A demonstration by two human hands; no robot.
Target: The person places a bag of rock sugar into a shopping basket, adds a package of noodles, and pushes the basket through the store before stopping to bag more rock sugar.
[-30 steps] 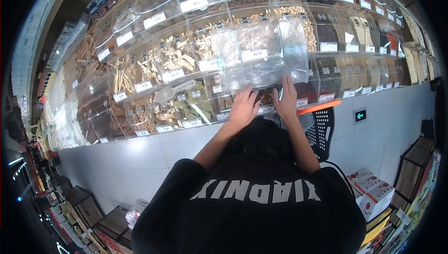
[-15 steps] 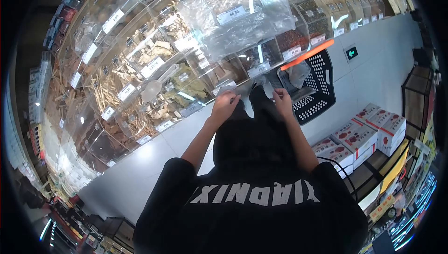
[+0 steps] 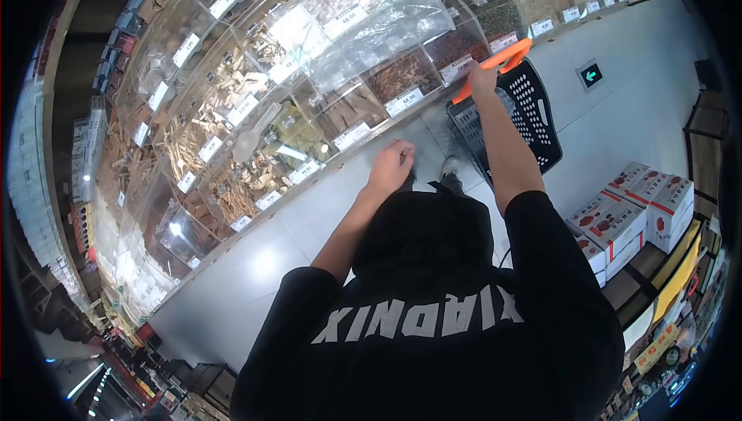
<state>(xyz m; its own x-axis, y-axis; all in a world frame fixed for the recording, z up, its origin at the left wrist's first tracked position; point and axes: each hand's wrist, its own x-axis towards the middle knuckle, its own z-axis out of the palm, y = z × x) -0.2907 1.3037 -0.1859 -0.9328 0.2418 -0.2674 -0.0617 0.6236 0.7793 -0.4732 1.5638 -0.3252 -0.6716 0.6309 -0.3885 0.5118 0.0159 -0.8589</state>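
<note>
My right hand (image 3: 485,81) is wrapped round the orange handle (image 3: 510,56) of a black shopping basket (image 3: 546,129) with perforated sides. The basket is low beside the bins, partly hidden by my forearm; its contents are hard to make out. My left hand (image 3: 393,164) hangs over the floor in front of me, fingers curled closed, with nothing visible in them. Closest to it is a clear bin of brownish pieces (image 3: 348,115) with a price tag (image 3: 352,136) on its front.
Rows of clear bins with dried goods (image 3: 239,88) curve along the left and far side. A clear plastic sheet (image 3: 371,19) covers some. White-and-red boxes (image 3: 614,220) are stacked at right by a dark rack (image 3: 645,278). A green arrow sign (image 3: 592,75) marks the tiled floor.
My right hand has moved forward and taken hold of the basket's orange handle, which now sits tilted higher. My left hand has shifted slightly right. The view has moved along the bins.
</note>
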